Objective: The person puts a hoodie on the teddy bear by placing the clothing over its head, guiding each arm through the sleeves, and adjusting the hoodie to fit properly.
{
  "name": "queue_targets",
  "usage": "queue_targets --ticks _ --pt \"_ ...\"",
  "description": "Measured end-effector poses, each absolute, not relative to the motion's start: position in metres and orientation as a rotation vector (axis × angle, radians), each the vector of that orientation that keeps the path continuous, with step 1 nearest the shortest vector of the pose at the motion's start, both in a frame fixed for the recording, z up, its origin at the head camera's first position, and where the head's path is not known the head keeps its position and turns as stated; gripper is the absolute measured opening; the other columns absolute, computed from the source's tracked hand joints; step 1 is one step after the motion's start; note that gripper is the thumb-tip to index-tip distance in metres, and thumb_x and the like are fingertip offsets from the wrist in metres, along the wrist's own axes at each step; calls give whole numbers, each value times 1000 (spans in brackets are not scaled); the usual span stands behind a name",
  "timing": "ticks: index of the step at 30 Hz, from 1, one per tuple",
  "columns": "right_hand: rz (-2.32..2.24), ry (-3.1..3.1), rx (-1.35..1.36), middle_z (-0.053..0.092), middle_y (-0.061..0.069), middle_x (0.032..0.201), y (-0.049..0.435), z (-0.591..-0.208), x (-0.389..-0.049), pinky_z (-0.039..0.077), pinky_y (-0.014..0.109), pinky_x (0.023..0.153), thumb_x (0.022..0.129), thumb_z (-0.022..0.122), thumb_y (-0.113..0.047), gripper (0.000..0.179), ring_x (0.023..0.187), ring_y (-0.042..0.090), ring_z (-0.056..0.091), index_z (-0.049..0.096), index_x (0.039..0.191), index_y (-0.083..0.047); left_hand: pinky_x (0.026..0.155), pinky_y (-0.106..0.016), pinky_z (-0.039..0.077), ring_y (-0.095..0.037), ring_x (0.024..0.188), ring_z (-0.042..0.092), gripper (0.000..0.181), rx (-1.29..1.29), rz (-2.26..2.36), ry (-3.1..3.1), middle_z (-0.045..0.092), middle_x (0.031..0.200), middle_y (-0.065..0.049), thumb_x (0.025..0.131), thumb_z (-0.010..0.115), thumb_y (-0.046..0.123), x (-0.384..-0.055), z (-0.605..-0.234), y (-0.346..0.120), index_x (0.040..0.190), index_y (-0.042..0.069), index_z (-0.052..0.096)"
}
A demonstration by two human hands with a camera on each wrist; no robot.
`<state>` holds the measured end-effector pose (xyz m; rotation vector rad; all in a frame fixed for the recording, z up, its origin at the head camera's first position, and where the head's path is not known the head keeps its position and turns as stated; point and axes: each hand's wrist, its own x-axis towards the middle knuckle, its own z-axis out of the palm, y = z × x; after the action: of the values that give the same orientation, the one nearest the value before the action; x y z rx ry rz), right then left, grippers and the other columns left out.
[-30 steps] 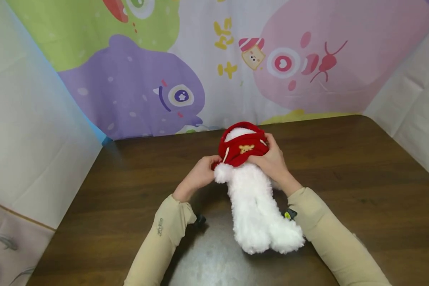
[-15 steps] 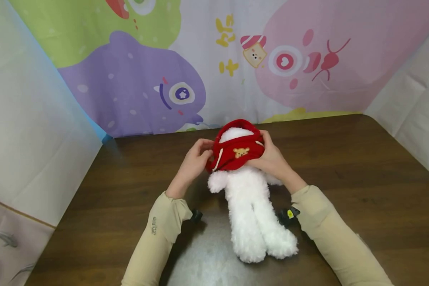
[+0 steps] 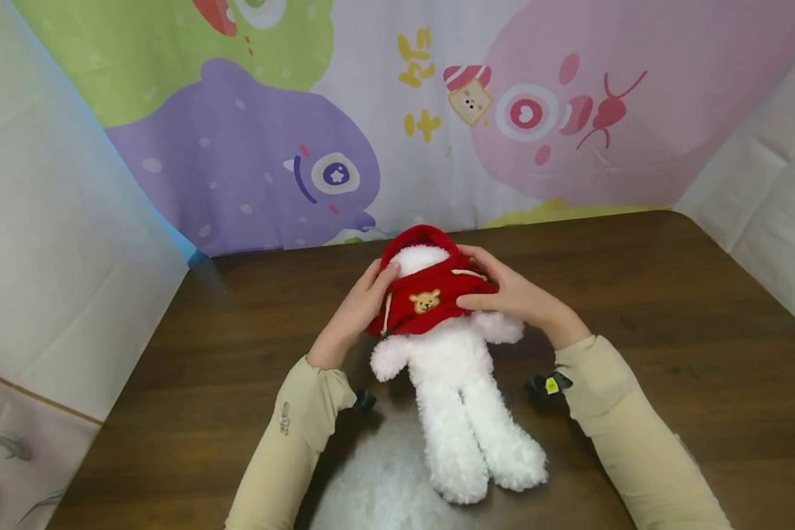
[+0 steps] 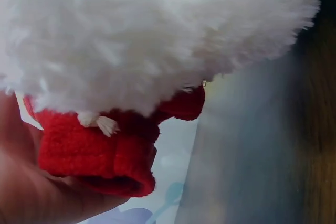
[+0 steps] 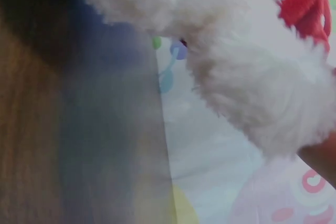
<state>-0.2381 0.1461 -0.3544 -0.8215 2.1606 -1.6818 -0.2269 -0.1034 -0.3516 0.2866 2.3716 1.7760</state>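
A white fluffy plush toy (image 3: 447, 397) stands out below a small red hoodie (image 3: 407, 308) in the head view, its two legs pointing toward me. The hoodie has a bear-face patch and pale drawstrings; white fur shows inside the hood opening, while the toy's face is hidden. My left hand (image 3: 356, 309) grips the hoodie's left side, thumb in front. On the other side, my right hand (image 3: 520, 296) holds it with the thumb across the front and fingers at the top. A red sleeve (image 4: 100, 153) lies against my left palm in the left wrist view.
Underneath is a dark brown wooden table (image 3: 669, 368). A cartoon-printed cloth (image 3: 424, 177) hangs behind its far edge, with pale panels at both sides. Small black devices (image 3: 364, 401) sit at both wrists.
The hoodie and toy have shifted left and nearer to me. My left hand has gone from the lower corner up the hoodie's side. The toy's right-side arm now shows below the hem.
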Motion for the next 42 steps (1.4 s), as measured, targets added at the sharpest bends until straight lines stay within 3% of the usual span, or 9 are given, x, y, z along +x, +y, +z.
queue_targets --ticks 6,10,17,21,25,28,32,36,42 --pt "-1695 2237 -890 41 13 132 145 -355 -240 48 30 86 85 58 -2 63 116 27 42 29 139 -12 84 -32 49 -19 97 56 45 269 1815 2297 54 113 -9 91 48 41 -224 -347 -102 124 14 39" --pt "-1621 2423 -827 49 11 126 141 -359 -240 48 31 84 84 61 -6 59 110 23 50 35 137 -12 85 -33 49 -20 99 55 42 284 1831 2278 52 116 -11 92 49 34 -224 -349 -102 127 12 38" --pt "-1468 2648 -691 64 8 96 137 -367 -237 47 30 66 85 63 -19 30 75 18 56 56 112 -6 87 -35 48 -23 102 55 44 273 1870 2309 52 118 -10 91 51 31 -224 -350 -102 128 13 37" --pt "-1440 2668 -684 64 6 95 137 -365 -237 46 31 68 85 63 -21 28 75 18 54 58 110 -9 88 -36 47 -23 105 53 47 283 1852 2350 50 120 -10 91 53 32 -225 -348 -103 130 13 36" --pt "-1405 2685 -696 64 6 100 138 -363 -237 45 32 73 87 61 -20 29 80 18 53 58 113 -8 92 -37 43 -22 110 46 48 501 1758 2630 45 122 -8 87 60 25 -227 -343 -106 129 11 41" --pt "-1379 2690 -693 65 7 97 139 -362 -237 45 31 73 88 59 -19 28 79 18 54 58 114 -8 90 -36 39 -22 107 42 36 781 1592 2942 48 120 -7 84 64 17 -225 -338 -106 118 9 54" --pt "-1379 2697 -675 64 5 86 141 -363 -237 44 31 70 89 58 -18 23 75 23 54 60 109 -8 92 -39 34 -21 103 48 19 1035 1384 3120 57 112 -6 83 64 10 -219 -332 -101 102 9 64" --pt "-1417 2705 -656 62 7 82 142 -363 -236 44 31 68 89 58 -15 21 71 24 52 61 107 -6 99 -40 34 -20 106 52 26 972 1216 3049 58 114 -6 86 62 16 -220 -324 -100 111 9 60" --pt "-1624 2533 -694 64 14 91 142 -359 -237 48 28 71 90 53 -7 25 71 20 58 58 114 0 86 -34 46 -17 96 56 40 827 972 2981 58 112 -5 85 62 31 -230 -314 -102 118 9 55"
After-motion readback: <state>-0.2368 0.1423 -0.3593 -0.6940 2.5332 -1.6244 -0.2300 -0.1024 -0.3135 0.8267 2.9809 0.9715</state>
